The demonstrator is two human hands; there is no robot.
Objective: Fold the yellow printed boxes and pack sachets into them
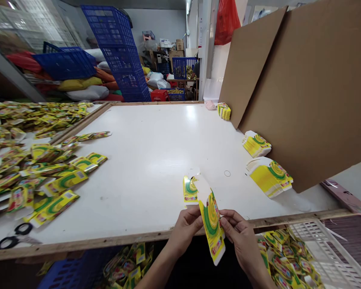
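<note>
Between my two hands, at the table's front edge, is a yellow and green printed carton [211, 220], partly flattened, with a white flap at its top end. My left hand [188, 226] pinches its left side. The fingers of my right hand [236, 228] are closed on its right edge. Just behind it on the white table lies another such carton [189, 189], partly hidden by the held one.
Stacks of flat cartons [270, 176] lie at the right by brown cardboard sheets [313, 88]. Cartons [60, 180] are heaped at the left near black-handled scissors [17, 236]. Below the table edge, a white basket [327, 249] stands at the right. Blue crates [120, 56] rise behind.
</note>
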